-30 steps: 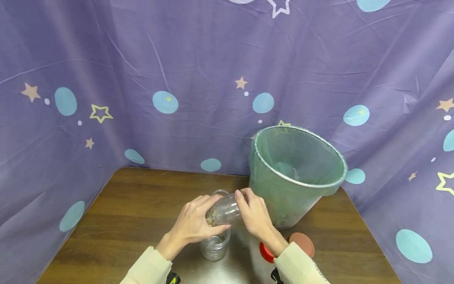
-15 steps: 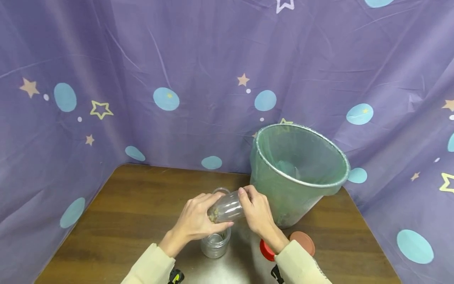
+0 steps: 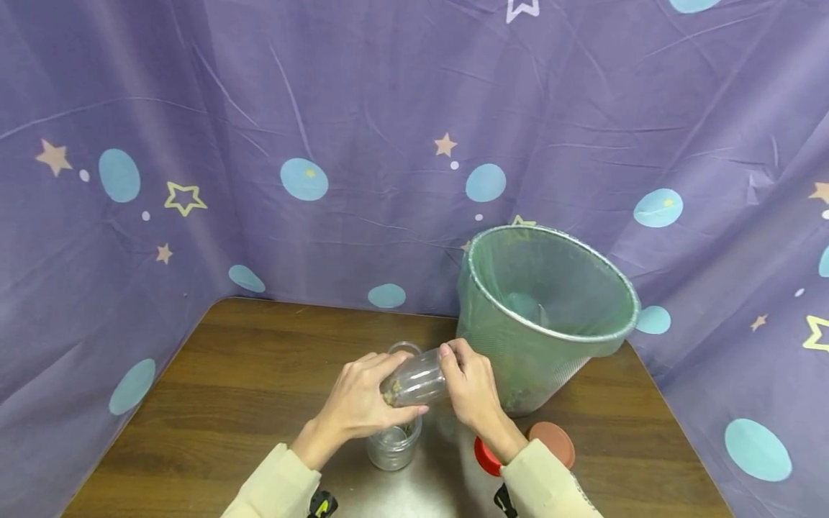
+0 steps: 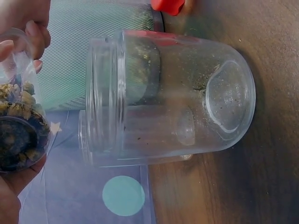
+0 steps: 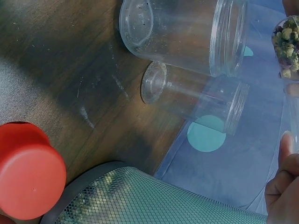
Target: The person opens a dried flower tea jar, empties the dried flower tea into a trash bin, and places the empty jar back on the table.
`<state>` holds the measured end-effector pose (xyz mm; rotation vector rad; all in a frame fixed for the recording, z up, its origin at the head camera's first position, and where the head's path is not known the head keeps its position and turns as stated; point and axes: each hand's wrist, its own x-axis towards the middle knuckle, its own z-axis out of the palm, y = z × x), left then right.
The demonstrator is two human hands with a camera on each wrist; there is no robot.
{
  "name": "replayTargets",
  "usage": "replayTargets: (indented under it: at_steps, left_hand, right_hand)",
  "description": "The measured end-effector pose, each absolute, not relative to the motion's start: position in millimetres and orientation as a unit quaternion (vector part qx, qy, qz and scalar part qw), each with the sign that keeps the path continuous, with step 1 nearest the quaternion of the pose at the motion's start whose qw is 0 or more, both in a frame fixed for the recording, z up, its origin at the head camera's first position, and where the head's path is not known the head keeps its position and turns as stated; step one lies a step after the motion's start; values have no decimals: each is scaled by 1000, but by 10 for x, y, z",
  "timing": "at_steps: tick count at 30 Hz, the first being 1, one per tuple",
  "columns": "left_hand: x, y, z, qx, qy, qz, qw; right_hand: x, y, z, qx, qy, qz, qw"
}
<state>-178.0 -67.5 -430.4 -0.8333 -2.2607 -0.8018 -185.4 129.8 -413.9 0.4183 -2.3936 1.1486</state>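
Note:
Both hands hold a clear jar tilted sideways above the table, its left end lower. Dried flowers are gathered in that lower end. My left hand grips around the flower-filled end, thumb underneath. With thumb and fingers, my right hand holds the upper right end. Below them stands a wide clear jar, uncovered, with a threaded neck and small crumbs inside. A narrower clear jar stands behind it, partly hidden by the hands in the head view.
A tall mesh bin with a green liner stands at the back right. Near the right forearm lie a red lid and a brownish-pink lid. A purple patterned curtain surrounds the wooden table.
The head view has shifted slightly. The held jar sits a touch further right in it, and both hands keep the same grip throughout.

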Motion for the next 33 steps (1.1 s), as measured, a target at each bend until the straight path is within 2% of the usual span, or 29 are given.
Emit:
replayTargets:
  at_steps: [10,22,26,33]
  left_hand:
    - [-1707,-674,-4224,-298,-861,-326,252]
    - [-1739,-760,-4114,-285,-870,-391,96]
    - [-1723,-748,-4083,-275,-879,-380,86]
    - [-1679,-710,-4061,-237,-908,-312,149]
  right_hand:
    - [-1845,1314,-4118,188,-855,409,257]
    - [-1860,1383,-4137,287,-837,363,290]
    - [-1832,1412,-4080,277,-849,377,246]
    - [-1796,1408,-3920,183,-873,438,115]
